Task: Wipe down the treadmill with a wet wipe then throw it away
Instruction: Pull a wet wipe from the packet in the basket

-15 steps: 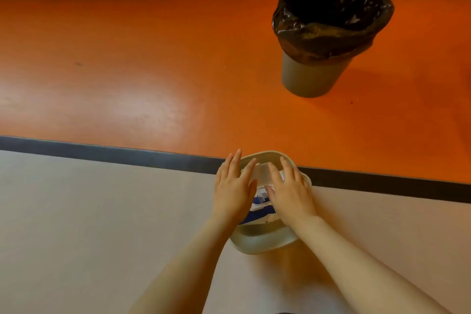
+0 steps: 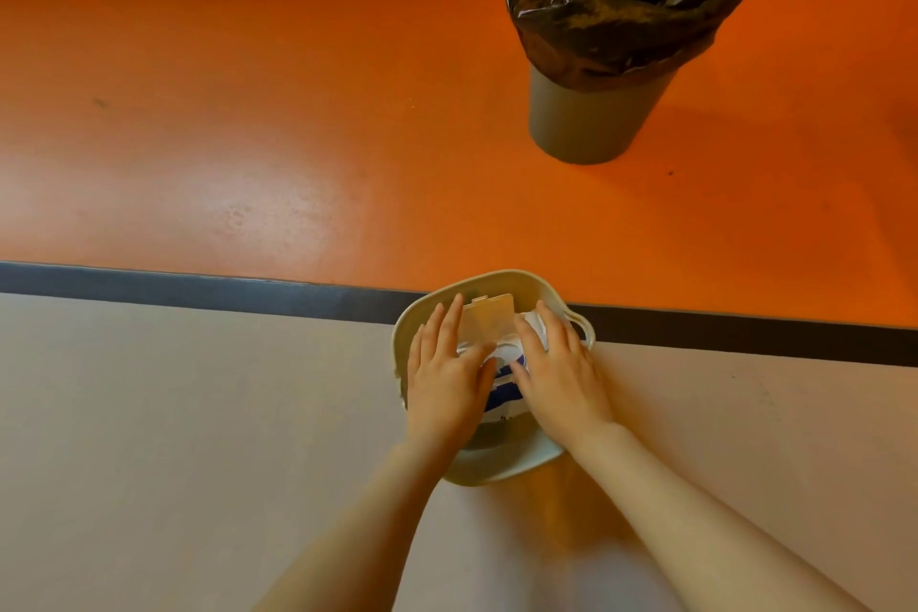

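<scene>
- The left hand [image 2: 444, 375] lies flat, fingers straight, on the wipe pack [image 2: 501, 375] inside the pale basket [image 2: 501, 281].
- The right hand [image 2: 559, 375] rests likewise, fingers relaxed, on the pack's right side.
- The pack's lid [image 2: 484, 321] stands flipped up, pointing away from the person.
- Both forearms converge on the basket; the lined bin [image 2: 591, 114] stands well beyond it.

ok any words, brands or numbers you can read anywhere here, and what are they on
None can be read.
The wet wipe pack in the cream basket has blue and white print, too blurred and mostly covered by the left hand and right hand.
The bin and its black bag show no lettering.
</scene>
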Available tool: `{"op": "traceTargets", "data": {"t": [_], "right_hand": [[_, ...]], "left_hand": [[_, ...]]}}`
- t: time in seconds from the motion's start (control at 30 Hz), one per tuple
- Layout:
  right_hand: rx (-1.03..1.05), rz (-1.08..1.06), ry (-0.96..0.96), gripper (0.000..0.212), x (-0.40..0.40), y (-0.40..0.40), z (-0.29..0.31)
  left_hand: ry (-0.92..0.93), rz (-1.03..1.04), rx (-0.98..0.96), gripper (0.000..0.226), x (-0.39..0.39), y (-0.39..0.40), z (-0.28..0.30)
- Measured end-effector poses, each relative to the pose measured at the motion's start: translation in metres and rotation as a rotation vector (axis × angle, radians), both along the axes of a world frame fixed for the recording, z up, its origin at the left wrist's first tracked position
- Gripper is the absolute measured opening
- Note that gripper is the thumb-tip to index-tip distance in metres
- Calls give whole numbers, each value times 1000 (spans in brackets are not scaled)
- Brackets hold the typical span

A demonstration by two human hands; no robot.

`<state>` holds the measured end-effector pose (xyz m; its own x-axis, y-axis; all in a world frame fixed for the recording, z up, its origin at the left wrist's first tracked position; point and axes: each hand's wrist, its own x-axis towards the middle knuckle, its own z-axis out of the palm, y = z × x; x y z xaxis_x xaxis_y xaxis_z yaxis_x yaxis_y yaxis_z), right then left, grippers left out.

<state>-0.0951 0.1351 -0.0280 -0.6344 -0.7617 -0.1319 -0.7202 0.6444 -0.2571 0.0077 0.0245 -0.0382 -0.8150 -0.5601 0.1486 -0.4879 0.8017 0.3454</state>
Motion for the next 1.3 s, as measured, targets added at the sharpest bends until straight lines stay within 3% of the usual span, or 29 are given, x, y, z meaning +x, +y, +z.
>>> {"op": "traceTargets", "data": {"t": [0.07, 0.2, 0.37, 0.47, 0.7, 1.07, 1.3], "right_hand": [[11, 18, -17, 60, 1, 0, -1], [7, 3, -41, 58, 8, -4, -3], [-118, -44, -76, 33, 12, -15, -11], [-162, -71, -191, 20, 14, -20, -15], [-161, -117, -357, 9, 11, -27, -29], [-142, -146, -370, 17, 7, -24, -35], [42, 0, -178, 11, 8, -28, -44]], "left_hand": [[13, -3, -11, 3, 4, -3, -1], [8, 65, -20, 18, 14, -6, -2], [-79, 50, -85, 15, 15, -7, -4], [-91, 65, -89, 19, 16, -7, -5], [-132, 77, -119, 20, 21, -9, -15], [-263, -2, -163, 20, 15, -8, -12], [-246, 0, -148, 17, 14, -8, -15]]}}
